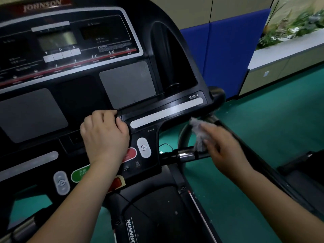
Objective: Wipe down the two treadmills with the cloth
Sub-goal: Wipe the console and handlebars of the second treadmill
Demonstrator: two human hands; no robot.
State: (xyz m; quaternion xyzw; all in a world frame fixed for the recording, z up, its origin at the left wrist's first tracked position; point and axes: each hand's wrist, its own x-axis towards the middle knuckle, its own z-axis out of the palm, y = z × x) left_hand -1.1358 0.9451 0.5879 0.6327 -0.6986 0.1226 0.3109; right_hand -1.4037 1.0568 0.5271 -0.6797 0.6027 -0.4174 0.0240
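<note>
with right hand (226,151) pinching bunched cloth (198,135) at its blurred fingertips, wrap cloth round handrail (212,118) just beyond and rub firmly along it, bracing through left hand (105,132) alongside, fingers curled over console (157,109) ledge.

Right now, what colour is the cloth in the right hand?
Pale grey, almost white. The head view, the only one, shows the cloth in the right hand.
</note>
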